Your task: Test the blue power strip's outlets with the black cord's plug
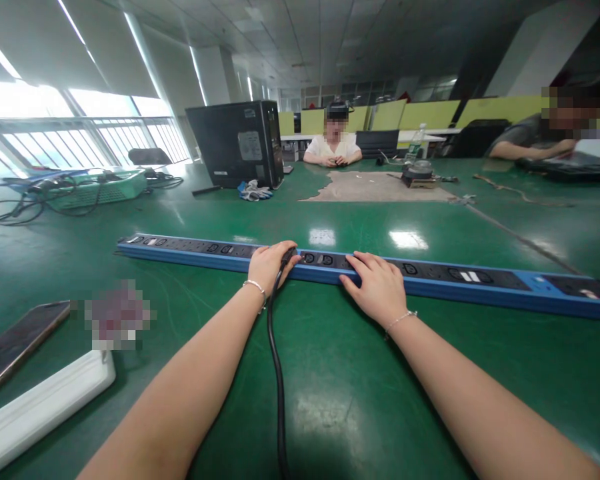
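The two hands are apart from each other, both at the blue power strip (460,293) that lies crosswise on the green desk (350,373). The left hand (273,267) pinches a black plug (290,255) against the strip's socket face near the middle; how deeply it is seated cannot be told. From it a black cable (279,373) runs down toward the near edge of view, beside the left forearm. The right hand (375,283) lies on the strip farther right, fingertips on the top and thumb by the near blue side; how tightly it presses cannot be told. At the near left are a phone (25,340), a long white object (45,403) and a small pixelated item. Beyond the strip stand a black computer tower (230,143), with gloves (254,191) just in front, and, farther left, a green basket (105,190) with cables. A brown sheet (365,187) lies at the far side, where one person (333,150) sits; another is at the right.
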### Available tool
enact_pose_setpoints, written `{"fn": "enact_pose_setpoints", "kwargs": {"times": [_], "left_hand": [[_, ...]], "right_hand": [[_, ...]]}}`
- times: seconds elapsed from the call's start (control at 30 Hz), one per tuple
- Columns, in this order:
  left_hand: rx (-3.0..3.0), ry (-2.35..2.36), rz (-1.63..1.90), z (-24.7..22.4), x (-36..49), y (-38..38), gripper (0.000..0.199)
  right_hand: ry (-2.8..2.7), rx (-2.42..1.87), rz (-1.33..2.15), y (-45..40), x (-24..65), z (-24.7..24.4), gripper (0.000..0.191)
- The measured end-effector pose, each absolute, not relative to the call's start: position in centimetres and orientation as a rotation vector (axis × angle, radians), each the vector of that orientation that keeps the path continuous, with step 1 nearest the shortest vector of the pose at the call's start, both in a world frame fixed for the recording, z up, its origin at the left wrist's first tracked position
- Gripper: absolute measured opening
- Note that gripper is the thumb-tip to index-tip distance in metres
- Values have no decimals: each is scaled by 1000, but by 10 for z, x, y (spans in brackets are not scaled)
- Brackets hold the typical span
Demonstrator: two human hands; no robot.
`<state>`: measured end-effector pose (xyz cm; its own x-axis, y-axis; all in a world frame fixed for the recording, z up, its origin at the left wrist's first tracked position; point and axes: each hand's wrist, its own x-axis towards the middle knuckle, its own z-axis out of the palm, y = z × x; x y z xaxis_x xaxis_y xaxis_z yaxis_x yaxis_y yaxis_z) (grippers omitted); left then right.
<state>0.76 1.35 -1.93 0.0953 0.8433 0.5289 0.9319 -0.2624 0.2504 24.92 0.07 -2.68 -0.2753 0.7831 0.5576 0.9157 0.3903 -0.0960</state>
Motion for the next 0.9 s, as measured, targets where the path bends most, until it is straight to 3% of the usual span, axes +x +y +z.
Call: {"fn": "enact_pose_setpoints", "kwargs": {"times": [0.27,0.47,0.57,0.9], "left_hand": [[-2250,-1827,-985,-24,5,15,34],[-1945,-1753,-1618,4,-4,11,38],[-1886,-1736,-1708,10,-27,16,38],[-2160,-2079,-1199,-6,-79,18,35]], "right_hand": [[-2126,-1455,-339,1,249,-28,41],[-2130,-1450,-321,0,249,-27,42],[-2125,-1442,-324,0,249,-27,41],[-2128,-1442,-332,1,250,-27,42]]}}
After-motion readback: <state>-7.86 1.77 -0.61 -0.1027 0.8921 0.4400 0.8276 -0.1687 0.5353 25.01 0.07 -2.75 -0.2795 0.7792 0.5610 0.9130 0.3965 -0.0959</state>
